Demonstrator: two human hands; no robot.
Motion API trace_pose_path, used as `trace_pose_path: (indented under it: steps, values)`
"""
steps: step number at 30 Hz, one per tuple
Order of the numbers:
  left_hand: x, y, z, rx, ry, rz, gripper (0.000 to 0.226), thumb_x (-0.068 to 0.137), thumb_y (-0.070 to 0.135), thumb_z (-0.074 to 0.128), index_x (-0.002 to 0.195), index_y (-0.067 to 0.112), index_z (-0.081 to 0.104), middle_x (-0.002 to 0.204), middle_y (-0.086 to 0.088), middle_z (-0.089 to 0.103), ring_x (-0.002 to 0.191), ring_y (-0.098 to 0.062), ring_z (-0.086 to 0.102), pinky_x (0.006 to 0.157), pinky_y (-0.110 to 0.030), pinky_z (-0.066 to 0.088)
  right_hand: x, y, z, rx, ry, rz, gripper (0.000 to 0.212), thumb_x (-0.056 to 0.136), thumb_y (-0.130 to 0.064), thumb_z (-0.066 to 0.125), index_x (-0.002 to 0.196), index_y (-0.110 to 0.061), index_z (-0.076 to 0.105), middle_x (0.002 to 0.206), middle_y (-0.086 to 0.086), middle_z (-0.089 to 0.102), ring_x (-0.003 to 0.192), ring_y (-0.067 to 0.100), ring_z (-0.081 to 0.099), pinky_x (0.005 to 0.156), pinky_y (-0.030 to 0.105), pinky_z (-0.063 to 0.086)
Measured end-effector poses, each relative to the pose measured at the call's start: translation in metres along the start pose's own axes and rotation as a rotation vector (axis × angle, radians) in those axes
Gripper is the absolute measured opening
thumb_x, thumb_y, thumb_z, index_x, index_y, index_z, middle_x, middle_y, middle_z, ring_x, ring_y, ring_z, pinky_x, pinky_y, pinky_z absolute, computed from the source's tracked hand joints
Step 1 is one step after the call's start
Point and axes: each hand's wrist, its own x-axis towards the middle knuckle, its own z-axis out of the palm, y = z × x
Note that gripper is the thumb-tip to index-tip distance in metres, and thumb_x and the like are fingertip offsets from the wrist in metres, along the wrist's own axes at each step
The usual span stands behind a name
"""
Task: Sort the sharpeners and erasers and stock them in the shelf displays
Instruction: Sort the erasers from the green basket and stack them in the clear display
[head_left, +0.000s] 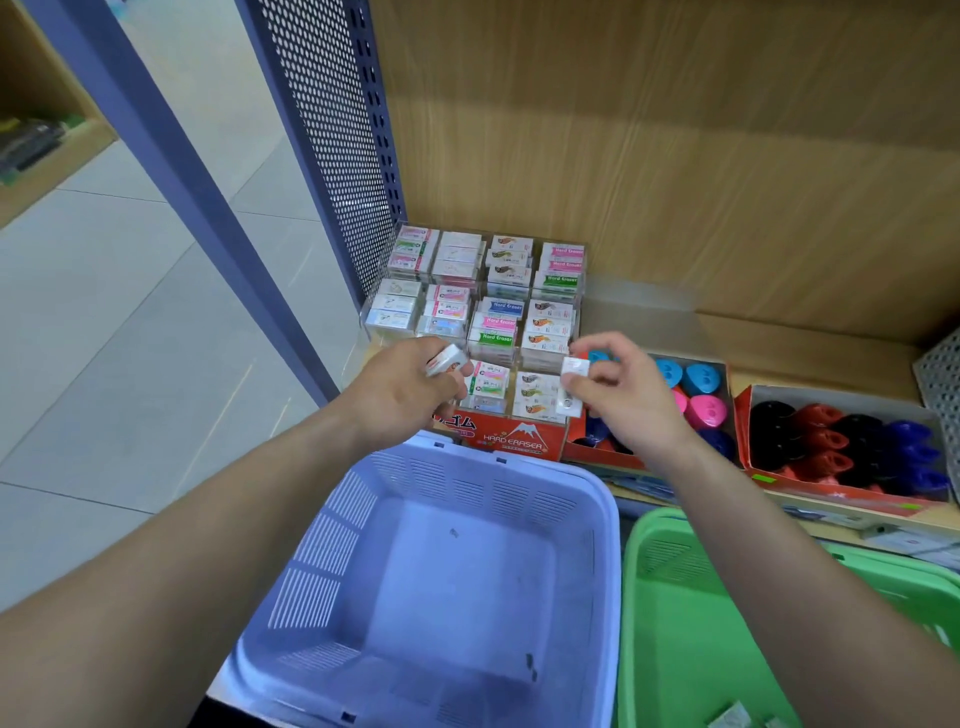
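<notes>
A small white wrapped eraser (575, 368) is pinched between thumb and forefinger of the right hand (628, 400); a second small eraser in a white-and-orange sleeve (448, 359) is gripped in the curled fingers of the left hand (408, 392); both are held just above the front row of the clear tiered plastic eraser display (483, 312), whose compartments beyond the fingertips are stacked nearly full. Just right of the right fingers a red cardboard tray of blue and pink plastic sharpeners (693, 387) is seen; further right, a second red tray of black, red and blue sharpeners (841, 447); beneath the wrists, a lilac slotted plastic basket (467, 571) and a green plastic basket (675, 623).

The sleeves look much alike, so an eraser could be put in the wrong compartment; a full stack might be toppled by a nudge; a slick wrapper could slip from the pinch.

"Hard Eraser" can be read on blue, pink and green sleeves; "HARD ERASER" is printed under a mountain on the red box front (511, 439); Japanese characters beside it are partly hidden.
</notes>
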Motion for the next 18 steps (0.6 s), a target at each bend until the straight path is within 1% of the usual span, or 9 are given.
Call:
trace_pose_path:
  steps: [2, 4, 6, 8, 9, 11, 12, 15, 18]
  values:
    - [0.000, 0.000, 0.000, 0.015, -0.013, 0.005, 0.014, 0.103, 0.012, 0.054, 0.094, 0.021, 0.061, 0.091, -0.006, 0.071, 0.070, -0.016, 0.061, 0.054, -0.020, 0.048, 0.007, 0.005, -0.007, -0.039, 0.013, 0.013, 0.022, 0.093, -0.015, 0.072, 0.111, -0.025, 0.067, 0.080, 0.021, 0.066, 0.061, 0.017, 0.057, 0.065, 0.031, 0.051]
    - [0.001, 0.000, 0.000, 0.014, -0.016, 0.010, 0.013, 0.102, 0.012, 0.054, 0.094, 0.019, 0.061, 0.091, -0.007, 0.071, 0.071, -0.017, 0.061, 0.053, -0.019, 0.048, 0.017, 0.013, -0.010, -0.064, 0.049, 0.029, 0.014, 0.089, -0.011, 0.074, 0.099, -0.019, 0.068, 0.082, 0.009, 0.067, 0.061, 0.015, 0.063, 0.068, 0.034, 0.055]
    - [0.001, 0.000, 0.000, 0.016, -0.016, 0.009, 0.011, 0.102, 0.014, 0.055, 0.095, 0.018, 0.062, 0.092, -0.007, 0.072, 0.072, -0.017, 0.061, 0.054, -0.019, 0.048, 0.026, 0.018, -0.010, -0.110, 0.079, 0.047, 0.014, 0.086, -0.010, 0.078, 0.087, -0.017, 0.065, 0.081, 0.000, 0.065, 0.063, 0.019, 0.065, 0.069, 0.040, 0.058]
    - [0.001, -0.001, 0.001, 0.027, -0.018, 0.007, 0.008, 0.102, 0.015, 0.055, 0.100, 0.016, 0.063, 0.092, -0.006, 0.072, 0.071, -0.015, 0.062, 0.055, -0.019, 0.048, 0.035, 0.022, -0.007, -0.162, 0.094, 0.046, 0.017, 0.083, -0.013, 0.081, 0.081, -0.018, 0.065, 0.082, 0.000, 0.068, 0.070, 0.019, 0.066, 0.070, 0.040, 0.057]
    - [0.002, -0.001, 0.001, 0.033, -0.018, 0.003, 0.009, 0.102, 0.015, 0.055, 0.103, 0.014, 0.063, 0.091, -0.005, 0.072, 0.071, -0.014, 0.062, 0.054, -0.019, 0.048, 0.039, 0.024, -0.005, -0.195, 0.102, 0.035, 0.016, 0.082, -0.016, 0.082, 0.079, -0.019, 0.066, 0.083, 0.001, 0.070, 0.074, 0.018, 0.066, 0.071, 0.037, 0.056]
    - [0.003, -0.002, 0.001, 0.028, -0.021, -0.007, 0.010, 0.102, 0.013, 0.055, 0.105, 0.012, 0.064, 0.090, -0.004, 0.071, 0.070, -0.014, 0.061, 0.053, -0.018, 0.048, 0.047, 0.025, 0.000, -0.268, 0.111, 0.009, 0.015, 0.082, -0.020, 0.083, 0.078, -0.021, 0.068, 0.084, -0.001, 0.072, 0.082, 0.014, 0.066, 0.070, 0.029, 0.052]
    - [0.003, -0.002, 0.001, 0.028, -0.021, -0.008, 0.010, 0.102, 0.013, 0.055, 0.105, 0.012, 0.064, 0.090, -0.003, 0.071, 0.070, -0.014, 0.061, 0.053, -0.017, 0.047, 0.049, 0.025, 0.003, -0.301, 0.109, -0.002, 0.014, 0.082, -0.022, 0.083, 0.078, -0.021, 0.069, 0.084, -0.002, 0.072, 0.083, 0.012, 0.066, 0.069, 0.027, 0.051]
    - [0.003, -0.001, 0.001, 0.034, -0.020, -0.008, 0.010, 0.102, 0.014, 0.055, 0.105, 0.013, 0.065, 0.090, -0.002, 0.072, 0.071, -0.013, 0.062, 0.053, -0.016, 0.048, 0.056, 0.032, 0.015, -0.387, 0.093, -0.027, 0.011, 0.084, -0.022, 0.081, 0.080, -0.021, 0.071, 0.083, -0.002, 0.071, 0.082, 0.013, 0.065, 0.066, 0.028, 0.051]
    - [0.005, -0.002, 0.000, 0.017, -0.020, -0.015, 0.011, 0.102, 0.016, 0.055, 0.107, 0.013, 0.065, 0.091, 0.000, 0.073, 0.073, -0.014, 0.063, 0.054, -0.016, 0.049, 0.058, 0.040, 0.025, -0.543, 0.044, -0.057, 0.006, 0.088, -0.025, 0.075, 0.083, -0.025, 0.072, 0.083, -0.010, 0.070, 0.082, 0.011, 0.065, 0.069, 0.034, 0.057]
